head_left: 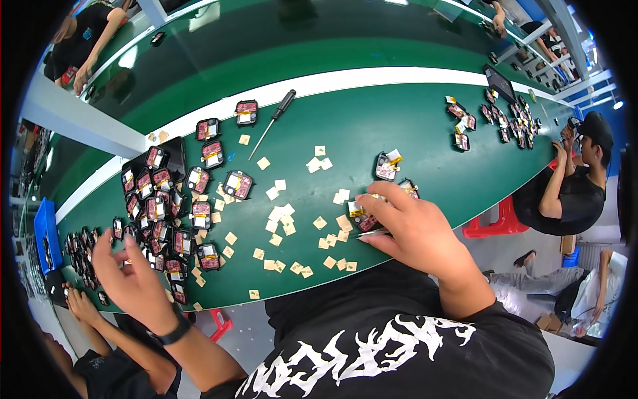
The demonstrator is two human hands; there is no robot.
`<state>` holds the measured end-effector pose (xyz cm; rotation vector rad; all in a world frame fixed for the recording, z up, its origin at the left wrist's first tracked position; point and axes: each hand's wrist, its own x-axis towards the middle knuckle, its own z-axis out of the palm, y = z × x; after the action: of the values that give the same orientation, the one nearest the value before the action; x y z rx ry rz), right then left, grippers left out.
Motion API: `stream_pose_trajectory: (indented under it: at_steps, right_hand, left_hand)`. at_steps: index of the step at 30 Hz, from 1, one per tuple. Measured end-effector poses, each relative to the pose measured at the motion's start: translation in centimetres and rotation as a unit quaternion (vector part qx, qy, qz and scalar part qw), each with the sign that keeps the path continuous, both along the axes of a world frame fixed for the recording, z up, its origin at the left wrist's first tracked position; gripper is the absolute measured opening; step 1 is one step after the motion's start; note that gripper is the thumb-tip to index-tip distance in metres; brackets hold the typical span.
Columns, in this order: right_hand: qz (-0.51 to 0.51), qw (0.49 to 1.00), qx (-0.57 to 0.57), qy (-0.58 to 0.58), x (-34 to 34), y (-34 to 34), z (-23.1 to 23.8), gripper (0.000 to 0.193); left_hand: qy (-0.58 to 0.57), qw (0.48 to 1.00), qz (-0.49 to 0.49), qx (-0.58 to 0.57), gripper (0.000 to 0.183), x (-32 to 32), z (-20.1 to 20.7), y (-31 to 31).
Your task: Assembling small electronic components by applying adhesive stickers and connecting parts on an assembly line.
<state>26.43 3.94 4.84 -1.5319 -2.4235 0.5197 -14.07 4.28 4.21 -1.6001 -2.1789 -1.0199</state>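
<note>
Tabletop [365, 120], green, lies strewn with beige squares [306, 271]; our left hand [134, 286] spreads loosely near heaped devices [155, 208], our right hand [415, 229] covers a red-faced device [359, 218], grip unclear to us; a red stool [495, 227] stands beyond.

Black-cased module [362, 221], red circuit board exposed, yellow tape atop, partly hidden at view's four o'clock; similar modules [156, 208] heaped at nine.
</note>
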Motion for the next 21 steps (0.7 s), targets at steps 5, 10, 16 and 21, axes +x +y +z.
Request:
stream_pose_trajectory:
  at_steps: [5,10,16,21]
  right_hand:
    - [0.036,0.998,-0.002,0.042,0.4,0.5,-0.9,0.054]
    - [0.023,0.997,-0.012,0.069,0.3,0.9,-1.1,0.058]
    - [0.016,0.981,0.007,0.192,-1.4,0.2,-1.1,0.058]
    - [0.003,0.949,-0.054,0.310,-1.5,-0.3,-0.1,0.035]
  left_hand:
    - [-0.265,0.919,-0.282,-0.068,0.022,10.6,-1.3,-2.6]
    - [-0.369,0.814,-0.392,-0.219,0.041,15.8,-2.0,-3.5]
    - [-0.701,0.575,-0.347,-0.241,0.053,19.0,-2.5,-2.9]
    - [-0.776,0.485,-0.302,-0.270,0.040,18.3,-3.3,-2.5]
